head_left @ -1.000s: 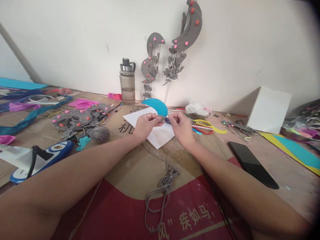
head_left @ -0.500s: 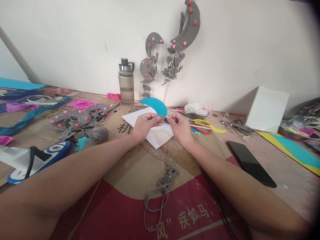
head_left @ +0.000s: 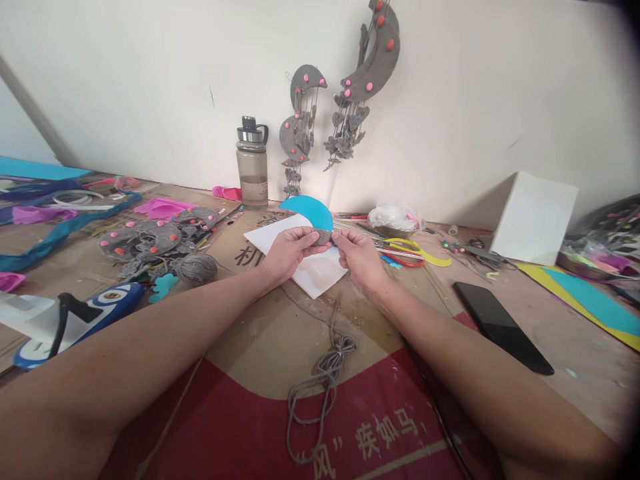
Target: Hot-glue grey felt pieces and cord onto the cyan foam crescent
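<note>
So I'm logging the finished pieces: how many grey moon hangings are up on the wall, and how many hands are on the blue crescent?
Grey moon hangings on the wall: 3, a big one, a mid one and a low one
Hands on the blue crescent: 2, left hand and right hand
Total: 5

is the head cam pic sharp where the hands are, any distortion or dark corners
Head view: even, soft light, no glare; left hand and right hand on the blue crescent read fairly sharp, though fingertip detail is too small to tell. Wide-lens bending stretches the forearms at the bottom edge; the right corners go dark. The wall ornaments cast faint shadows.
</note>
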`<act>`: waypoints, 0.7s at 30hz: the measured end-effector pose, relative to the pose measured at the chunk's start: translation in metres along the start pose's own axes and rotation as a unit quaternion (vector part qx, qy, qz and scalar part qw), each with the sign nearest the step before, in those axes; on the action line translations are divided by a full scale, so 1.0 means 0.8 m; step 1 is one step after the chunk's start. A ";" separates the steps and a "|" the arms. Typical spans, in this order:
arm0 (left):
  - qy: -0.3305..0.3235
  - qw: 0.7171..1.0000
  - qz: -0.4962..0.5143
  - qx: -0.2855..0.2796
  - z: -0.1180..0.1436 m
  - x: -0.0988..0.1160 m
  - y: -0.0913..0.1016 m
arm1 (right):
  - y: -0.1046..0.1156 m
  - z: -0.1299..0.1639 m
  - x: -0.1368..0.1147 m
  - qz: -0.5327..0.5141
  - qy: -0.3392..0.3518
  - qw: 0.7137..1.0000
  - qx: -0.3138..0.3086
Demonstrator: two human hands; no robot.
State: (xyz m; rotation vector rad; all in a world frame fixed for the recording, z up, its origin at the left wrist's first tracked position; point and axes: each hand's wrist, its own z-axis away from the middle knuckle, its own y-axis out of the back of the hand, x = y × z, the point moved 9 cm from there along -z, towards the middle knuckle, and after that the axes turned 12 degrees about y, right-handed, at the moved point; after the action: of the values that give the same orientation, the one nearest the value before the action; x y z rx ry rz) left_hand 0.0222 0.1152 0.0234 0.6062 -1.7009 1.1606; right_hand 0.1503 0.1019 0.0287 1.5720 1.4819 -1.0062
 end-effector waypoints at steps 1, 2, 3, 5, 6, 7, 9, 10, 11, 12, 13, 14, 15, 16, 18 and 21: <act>0.002 1.000 0.002 -0.001 -0.001 -0.001 0.000 | -0.002 0.002 0.001 -0.020 -0.015 1.000 0.002; 0.003 1.000 0.003 -0.002 -0.002 -0.001 0.001 | -0.005 0.004 0.001 -0.036 -0.023 0.999 0.002; 0.004 1.000 0.004 -0.004 -0.002 -0.002 0.001 | -0.007 0.005 -0.001 -0.048 -0.025 0.999 0.002; 0.005 1.000 0.008 -0.005 -0.003 -0.003 0.002 | -0.010 0.007 -0.005 -0.057 -0.020 0.998 -0.002; 0.005 1.000 0.010 -0.006 -0.004 -0.003 0.002 | -0.011 0.007 -0.006 -0.055 -0.016 0.998 -0.004; 0.005 1.000 0.011 -0.005 -0.004 -0.003 0.002 | -0.011 0.007 -0.006 -0.048 -0.011 0.999 -0.005; 0.004 1.000 0.013 -0.002 -0.004 -0.003 0.003 | -0.009 0.007 -0.009 -0.022 0.011 1.000 -0.004; 0.004 1.000 0.013 0.000 -0.004 -0.003 0.003 | -0.007 0.006 -0.011 -0.007 0.026 1.000 -0.003; 0.004 1.000 0.012 0.002 -0.004 -0.003 0.003 | -0.005 0.005 -0.013 0.009 0.042 0.999 -0.001; 0.003 1.000 0.010 0.004 -0.003 -0.003 0.003 | -0.003 0.005 -0.016 0.023 0.055 0.998 0.001; 0.003 1.000 0.009 0.004 -0.003 -0.002 0.003 | -0.002 0.004 -0.018 0.035 0.066 0.997 0.004; 0.003 1.000 0.008 0.003 -0.003 -0.002 0.002 | -0.001 0.004 -0.019 0.043 0.072 0.996 0.007; 0.003 1.000 0.008 0.001 -0.003 -0.002 0.002 | 0.000 0.004 -0.020 0.047 0.077 0.996 0.010; 0.002 1.000 0.008 -0.001 -0.003 -0.002 0.002 | 0.001 0.003 -0.021 0.048 0.080 0.996 0.012; 0.001 1.000 0.010 -0.006 -0.003 -0.002 0.001 | 0.001 0.003 -0.022 0.041 0.085 0.995 0.014; 0.004 1.000 0.008 -0.012 -0.003 -0.003 0.000 | -0.001 0.002 -0.019 0.026 0.086 0.996 0.012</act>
State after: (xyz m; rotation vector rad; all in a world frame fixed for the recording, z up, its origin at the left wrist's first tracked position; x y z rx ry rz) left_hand 0.0240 0.1173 0.0212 0.5735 -1.7141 1.1514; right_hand 0.1493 0.0941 0.0421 1.7423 1.5396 -0.8798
